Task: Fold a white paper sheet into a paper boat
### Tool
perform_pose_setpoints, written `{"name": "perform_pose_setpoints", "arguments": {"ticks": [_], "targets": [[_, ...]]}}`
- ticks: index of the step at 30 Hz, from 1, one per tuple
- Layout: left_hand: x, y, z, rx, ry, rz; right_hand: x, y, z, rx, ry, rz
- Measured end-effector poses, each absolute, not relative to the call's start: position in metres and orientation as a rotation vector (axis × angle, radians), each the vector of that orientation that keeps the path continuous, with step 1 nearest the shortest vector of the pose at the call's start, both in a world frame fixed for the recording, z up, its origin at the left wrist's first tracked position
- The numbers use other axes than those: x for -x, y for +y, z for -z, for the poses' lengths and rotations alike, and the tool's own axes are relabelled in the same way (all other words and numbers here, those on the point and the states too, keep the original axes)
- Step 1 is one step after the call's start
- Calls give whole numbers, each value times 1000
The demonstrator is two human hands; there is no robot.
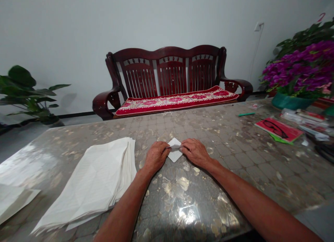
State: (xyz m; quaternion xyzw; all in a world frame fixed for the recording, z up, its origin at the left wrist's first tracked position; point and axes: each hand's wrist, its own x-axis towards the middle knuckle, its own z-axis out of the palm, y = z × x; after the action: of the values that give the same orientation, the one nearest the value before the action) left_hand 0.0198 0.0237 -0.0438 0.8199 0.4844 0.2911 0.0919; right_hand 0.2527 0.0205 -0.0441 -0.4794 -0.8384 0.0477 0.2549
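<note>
Between my two hands a small folded piece of white paper [174, 155] lies on the table, its outline like a diamond, with a raised fold across its middle. My left hand [157, 154] pinches the left corner of the fold between thumb and fingers. On the opposite side, my right hand [195, 151] grips the right corner the same way. The fingertips partly cover both corners. Left of my left forearm sits a thick stack of white paper sheets [96, 177], with crease lines on the top one.
A patterned cover lies over the table [221, 130]. More paper [15, 200] rests at the left edge. On the right are a green pen [246, 114], a red book [271, 127] with glasses [276, 128] on it, and purple flowers [302, 68]. A wooden bench [171, 54] stands behind.
</note>
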Motion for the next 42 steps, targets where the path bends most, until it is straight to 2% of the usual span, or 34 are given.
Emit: {"name": "perform_pose_setpoints", "arguments": {"ticks": [15,24,42], "targets": [[-10,26,49,-2207,1490,-1074,-257,24,52,1295,-2248,-110],[-5,19,45,-2229,1335,-1099,-258,24,49,1300,-2265,-119],[-4,14,42,-2340,1250,-866,-263,26,50,1165,-2218,-288]]}}
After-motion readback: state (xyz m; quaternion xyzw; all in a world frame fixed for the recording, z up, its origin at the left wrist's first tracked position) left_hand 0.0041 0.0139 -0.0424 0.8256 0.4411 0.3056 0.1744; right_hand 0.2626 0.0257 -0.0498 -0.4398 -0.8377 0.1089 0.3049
